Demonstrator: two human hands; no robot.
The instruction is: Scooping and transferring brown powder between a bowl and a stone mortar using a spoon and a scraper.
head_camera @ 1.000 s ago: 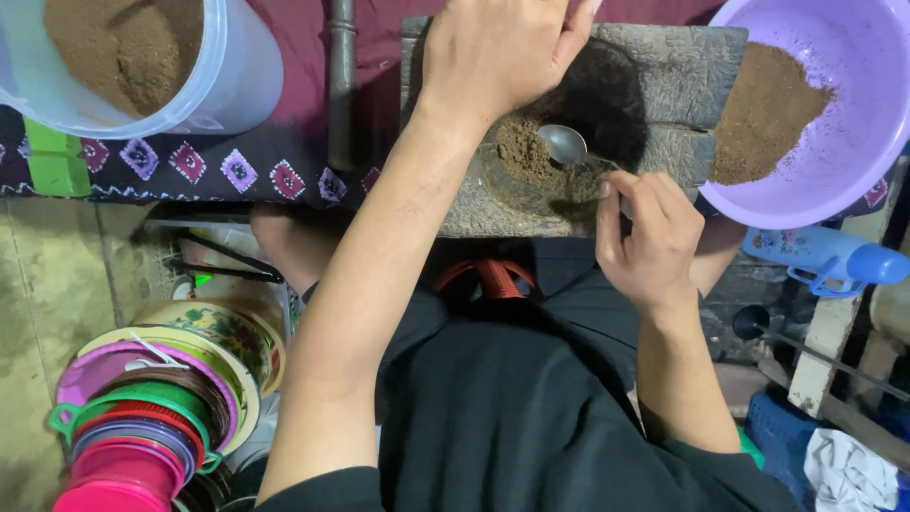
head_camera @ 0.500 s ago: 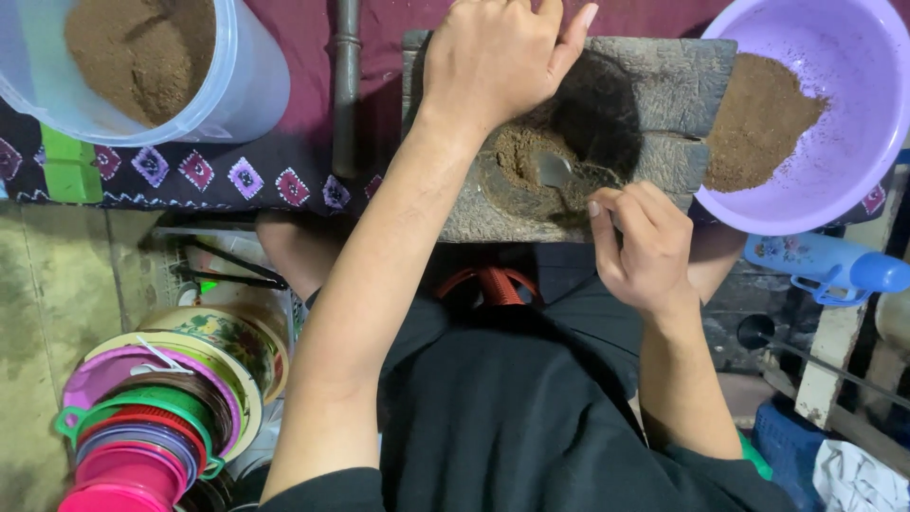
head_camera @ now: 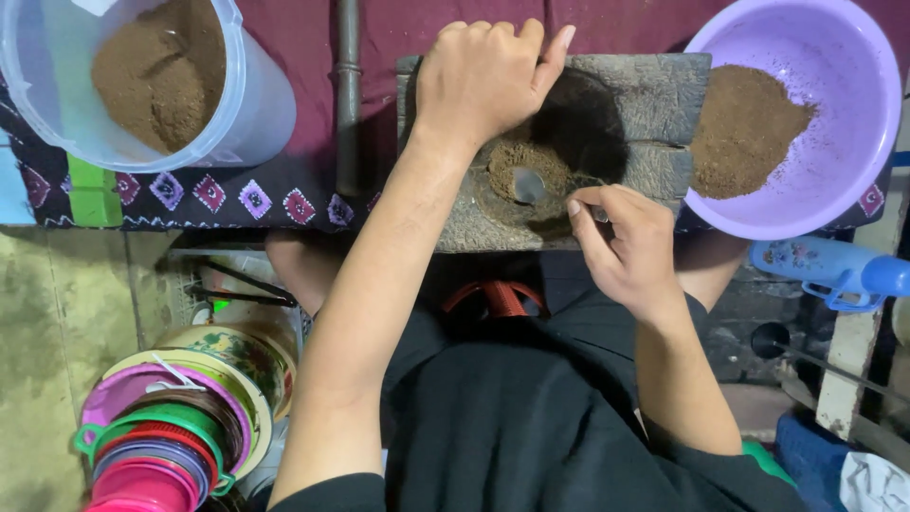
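Pressing brown powder (head_camera: 519,163) into the round hollow of the grey mould block (head_camera: 654,95) at the worktop's near edge. Right hand (head_camera: 626,248), fingers pinched on a metal spoon (head_camera: 529,186); left hand (head_camera: 483,76) curled, steadying the block. Likely next: a careful refill from the purple basin (head_camera: 844,142).

Two hands (head_camera: 488,81), one spoon (head_camera: 529,185), one stone block (head_camera: 654,90), one purple basin (head_camera: 853,104), one clear bucket (head_camera: 256,104).

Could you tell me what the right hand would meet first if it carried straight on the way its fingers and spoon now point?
Most likely the heap of brown powder in the block's hollow: the right hand points the spoon up-left, its bowl already there. Beyond lies the left hand, though depth is unclear.
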